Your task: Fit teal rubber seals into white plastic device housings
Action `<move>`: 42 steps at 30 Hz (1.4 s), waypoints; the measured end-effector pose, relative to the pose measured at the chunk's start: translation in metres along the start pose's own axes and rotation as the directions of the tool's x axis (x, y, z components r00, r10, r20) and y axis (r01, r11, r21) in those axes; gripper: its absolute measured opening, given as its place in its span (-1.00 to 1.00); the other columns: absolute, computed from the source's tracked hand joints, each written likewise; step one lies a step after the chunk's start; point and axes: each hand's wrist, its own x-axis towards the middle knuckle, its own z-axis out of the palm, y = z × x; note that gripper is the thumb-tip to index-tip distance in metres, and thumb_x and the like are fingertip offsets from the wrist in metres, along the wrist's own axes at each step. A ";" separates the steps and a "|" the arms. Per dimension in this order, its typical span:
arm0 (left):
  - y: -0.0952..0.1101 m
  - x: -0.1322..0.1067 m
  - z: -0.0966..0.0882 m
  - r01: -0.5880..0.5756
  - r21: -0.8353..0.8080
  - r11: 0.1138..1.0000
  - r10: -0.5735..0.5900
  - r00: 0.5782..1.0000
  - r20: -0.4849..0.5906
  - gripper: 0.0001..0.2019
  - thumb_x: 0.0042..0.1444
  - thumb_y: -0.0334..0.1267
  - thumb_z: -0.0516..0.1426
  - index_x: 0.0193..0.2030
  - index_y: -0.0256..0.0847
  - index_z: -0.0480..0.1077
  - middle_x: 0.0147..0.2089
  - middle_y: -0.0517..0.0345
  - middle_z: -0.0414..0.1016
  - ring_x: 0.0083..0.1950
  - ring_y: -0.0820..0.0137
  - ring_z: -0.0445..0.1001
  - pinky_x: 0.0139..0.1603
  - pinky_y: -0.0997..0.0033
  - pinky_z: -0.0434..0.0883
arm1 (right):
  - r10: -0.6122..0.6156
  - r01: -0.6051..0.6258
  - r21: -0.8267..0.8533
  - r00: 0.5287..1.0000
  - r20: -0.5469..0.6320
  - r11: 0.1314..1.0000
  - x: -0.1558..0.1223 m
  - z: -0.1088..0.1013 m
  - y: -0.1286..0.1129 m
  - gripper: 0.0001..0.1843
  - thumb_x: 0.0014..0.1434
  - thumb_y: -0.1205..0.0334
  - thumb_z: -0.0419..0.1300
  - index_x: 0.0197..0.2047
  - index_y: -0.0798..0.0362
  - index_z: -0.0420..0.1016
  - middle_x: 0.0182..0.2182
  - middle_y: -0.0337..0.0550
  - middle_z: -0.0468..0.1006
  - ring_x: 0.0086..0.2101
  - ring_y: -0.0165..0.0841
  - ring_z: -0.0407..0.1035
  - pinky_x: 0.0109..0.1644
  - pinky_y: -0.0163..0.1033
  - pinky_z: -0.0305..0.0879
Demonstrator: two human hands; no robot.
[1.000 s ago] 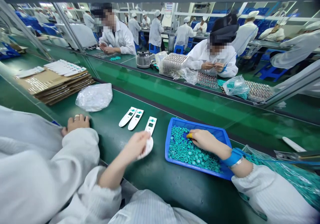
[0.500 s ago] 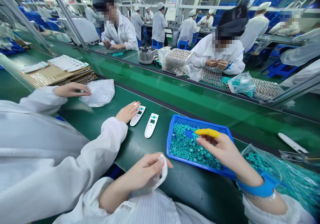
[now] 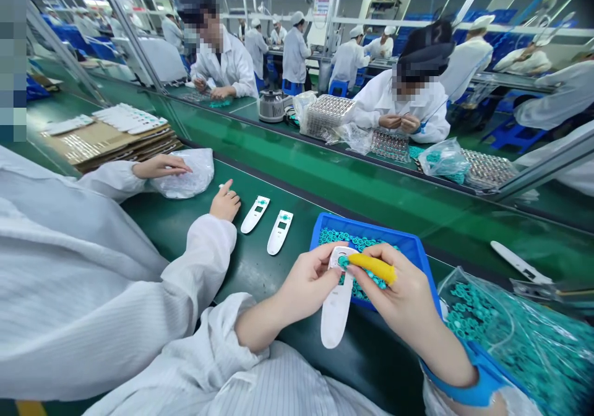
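Observation:
My left hand (image 3: 309, 280) grips a white plastic shell (image 3: 336, 317), long and rounded at its lower end, over the near edge of the blue tray. With a yellow cover on one finger, my right hand (image 3: 394, 286) pinches a small teal ring-shaped part (image 3: 343, 261) against the shell's upper end. Beneath both hands, the blue tray (image 3: 429, 267) holds many teal parts (image 3: 362, 239). Left of the tray lie two white shells (image 3: 255, 214) (image 3: 279, 233), each with a teal part fitted near the top.
A co-worker's hand (image 3: 225, 202) rests on the green bench to the left; the other (image 3: 162, 165) is at a clear plastic bag (image 3: 192, 171). Cardboard sheets (image 3: 102, 140) carry white shells. A bag of teal parts (image 3: 515, 335) and a white shell (image 3: 520, 261) lie at right.
My right hand has come from the tray toward the left, bringing a teal part to the shell. My left hand has raised the shell to meet it. The co-worker's hand has left the nearby shell.

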 end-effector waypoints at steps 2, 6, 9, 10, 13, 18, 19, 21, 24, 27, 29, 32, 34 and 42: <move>-0.001 -0.001 -0.001 -0.024 -0.020 1.000 0.024 1.000 0.020 -0.52 0.00 -0.28 0.13 0.12 -0.24 0.32 -0.13 0.09 0.50 -0.18 0.33 0.45 -0.23 0.42 0.38 | 0.011 -0.011 0.021 1.000 0.009 1.000 -0.001 -0.001 0.003 -0.93 0.19 0.21 0.15 -0.28 -0.02 0.31 -0.42 -0.21 0.42 -0.47 -0.38 0.37 -0.45 -0.25 0.32; -0.004 0.000 -0.002 -0.059 0.017 0.998 0.058 0.996 0.060 -0.45 0.03 -0.26 0.14 0.20 -0.31 0.25 -0.12 0.01 0.47 -0.20 0.35 0.42 -0.28 0.44 0.35 | -0.063 0.063 0.003 0.997 0.036 0.998 -0.001 -0.003 0.004 -0.92 0.19 0.25 0.12 -0.25 -0.01 0.26 -0.43 -0.23 0.36 -0.50 -0.40 0.31 -0.48 -0.26 0.29; -0.004 0.000 -0.002 -0.072 0.071 0.995 0.069 0.996 0.049 -0.49 0.06 -0.26 0.10 0.19 -0.32 0.27 -0.10 0.00 0.45 -0.17 0.34 0.39 -0.29 0.45 0.31 | -0.168 0.171 -0.018 0.982 0.084 0.985 0.001 -0.005 0.002 -0.89 0.21 0.31 0.09 -0.17 -0.02 0.28 -0.37 -0.17 0.40 -0.38 -0.34 0.36 -0.42 -0.24 0.33; -0.003 0.000 -0.002 -0.064 0.072 0.995 0.061 0.997 0.046 -0.49 0.06 -0.27 0.10 0.18 -0.31 0.27 -0.11 0.01 0.45 -0.18 0.35 0.38 -0.30 0.45 0.30 | -0.186 0.189 -0.018 0.977 0.109 0.982 0.002 -0.005 0.002 -0.86 0.21 0.31 0.09 -0.14 -0.02 0.29 -0.34 -0.14 0.41 -0.34 -0.32 0.36 -0.39 -0.22 0.34; -0.004 0.001 -0.003 0.007 -0.005 1.000 -0.007 0.998 0.061 -0.44 -0.03 -0.33 0.13 0.18 -0.25 0.27 -0.22 0.10 0.43 -0.29 0.42 0.33 -0.33 0.47 0.26 | -0.192 0.199 -0.025 0.966 0.171 0.980 0.003 -0.007 0.002 -0.81 0.19 0.28 0.12 -0.09 -0.02 0.32 -0.27 -0.10 0.44 -0.30 -0.29 0.36 -0.33 -0.17 0.36; -0.008 0.005 -0.004 0.060 -0.161 0.985 -0.035 0.988 0.151 -0.53 -0.17 -0.40 0.14 -0.02 -0.22 0.40 -0.30 0.19 0.35 -0.33 0.48 0.26 -0.32 0.49 0.21 | -0.176 0.181 -0.011 0.967 0.182 0.983 0.005 -0.007 0.005 -0.83 0.18 0.30 0.10 -0.14 0.01 0.40 -0.28 -0.10 0.50 -0.30 -0.28 0.38 -0.32 -0.17 0.37; -0.008 0.005 -0.005 0.052 -0.164 0.985 -0.027 0.988 0.153 -0.57 -0.17 -0.40 0.14 -0.06 -0.22 0.41 -0.30 0.19 0.34 -0.33 0.48 0.26 -0.32 0.49 0.21 | -0.173 0.176 0.002 0.968 0.183 0.984 0.005 -0.006 0.006 -0.83 0.18 0.31 0.10 -0.15 0.00 0.42 -0.28 -0.11 0.51 -0.30 -0.29 0.39 -0.31 -0.16 0.38; -0.008 0.006 -0.005 0.056 -0.169 0.984 -0.030 0.988 0.151 -0.60 -0.17 -0.40 0.13 -0.09 -0.21 0.42 -0.32 0.20 0.33 -0.34 0.49 0.25 -0.32 0.50 0.20 | -0.170 0.168 0.027 0.972 0.159 0.985 0.006 -0.003 0.005 -0.83 0.17 0.32 0.10 -0.18 -0.02 0.44 -0.27 -0.12 0.53 -0.29 -0.29 0.41 -0.28 -0.15 0.39; -0.008 0.007 -0.005 0.079 -0.175 0.981 -0.053 0.987 0.149 -0.57 -0.18 -0.41 0.12 -0.07 -0.21 0.41 -0.36 0.23 0.30 -0.39 0.52 0.20 -0.36 0.51 0.17 | -0.161 0.155 0.076 0.983 0.085 0.985 0.005 0.001 0.004 -0.86 0.15 0.35 0.11 -0.24 -0.02 0.44 -0.29 -0.15 0.55 -0.30 -0.31 0.44 -0.26 -0.16 0.40; -0.006 0.008 -0.005 0.101 -0.171 0.980 -0.075 0.986 0.150 -0.56 -0.17 -0.40 0.11 -0.05 -0.22 0.41 -0.40 0.26 0.27 -0.42 0.54 0.18 -0.39 0.52 0.15 | -0.116 0.109 0.142 0.992 0.043 0.984 0.004 0.004 0.004 -0.89 0.12 0.37 0.13 -0.29 -0.02 0.43 -0.31 -0.18 0.54 -0.32 -0.34 0.45 -0.28 -0.22 0.40; -0.004 0.009 -0.004 0.131 -0.170 0.977 -0.105 0.983 0.152 -0.52 -0.17 -0.40 0.11 -0.01 -0.21 0.38 -0.39 0.27 0.28 -0.43 0.54 0.20 -0.40 0.52 0.16 | -0.091 0.083 0.173 0.995 0.040 0.981 0.003 0.005 0.005 -0.89 0.11 0.38 0.13 -0.32 -0.02 0.43 -0.33 -0.19 0.54 -0.33 -0.35 0.45 -0.29 -0.23 0.40; -0.004 0.009 -0.003 0.157 -0.168 0.973 -0.130 0.978 0.163 -0.56 -0.16 -0.41 0.13 -0.05 -0.23 0.40 -0.40 0.27 0.29 -0.45 0.55 0.20 -0.42 0.53 0.15 | -0.113 0.100 0.176 0.991 0.065 0.979 0.005 0.003 0.006 -0.88 0.12 0.37 0.12 -0.34 -0.02 0.44 -0.34 -0.18 0.55 -0.33 -0.34 0.45 -0.28 -0.20 0.40; -0.004 0.008 -0.003 0.134 -0.174 0.976 -0.106 0.981 0.160 -0.64 -0.13 -0.38 0.16 -0.11 -0.23 0.43 -0.40 0.26 0.31 -0.44 0.55 0.20 -0.40 0.53 0.17 | -0.136 0.120 0.161 0.987 0.090 0.980 0.007 0.001 0.005 -0.88 0.12 0.36 0.11 -0.34 -0.03 0.45 -0.35 -0.18 0.56 -0.34 -0.32 0.44 -0.28 -0.18 0.39; -0.014 0.003 -0.002 -0.152 0.013 0.988 0.152 0.988 0.041 -0.65 0.19 -0.14 0.05 0.07 -0.19 0.38 -0.08 0.02 0.33 -0.26 0.43 0.34 -0.33 0.49 0.33 | 0.211 -0.197 0.417 0.977 0.011 0.887 -0.007 0.016 0.003 -0.70 0.16 0.24 0.16 -0.01 -0.08 0.35 -0.10 -0.08 0.46 -0.13 -0.26 0.43 -0.14 -0.16 0.46</move>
